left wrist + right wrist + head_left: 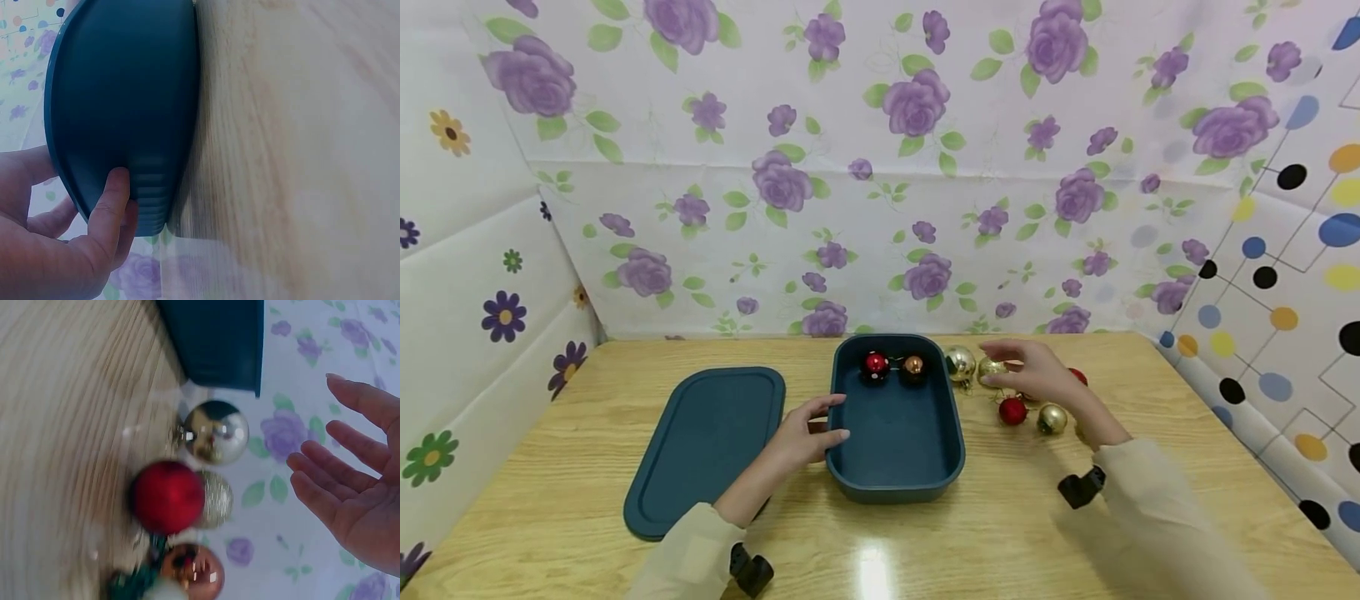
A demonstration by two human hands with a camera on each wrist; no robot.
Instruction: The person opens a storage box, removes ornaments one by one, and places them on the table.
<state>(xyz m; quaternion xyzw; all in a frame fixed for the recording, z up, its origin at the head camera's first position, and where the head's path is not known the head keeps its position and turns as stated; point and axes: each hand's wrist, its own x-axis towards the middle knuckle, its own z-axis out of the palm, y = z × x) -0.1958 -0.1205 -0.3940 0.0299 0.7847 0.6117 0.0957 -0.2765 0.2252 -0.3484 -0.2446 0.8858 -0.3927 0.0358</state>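
Observation:
A dark teal plastic box stands on the table, with a shiny red bauble and a copper bauble at its far end. My left hand grips the box's left wall; in the left wrist view, fingertips press the wall's outer face. To the right of the box, my right hand hovers over loose baubles, its fingers relaxed and holding nothing. Nearest it are a glittery gold bauble and a shiny gold bauble beside the box. The right wrist view shows the palm and spread fingers.
A matching teal lid lies flat left of the box. More baubles, a red one and a gold one, lie below the right hand, and another red bauble is partly hidden behind it. Patterned cloth walls enclose the table.

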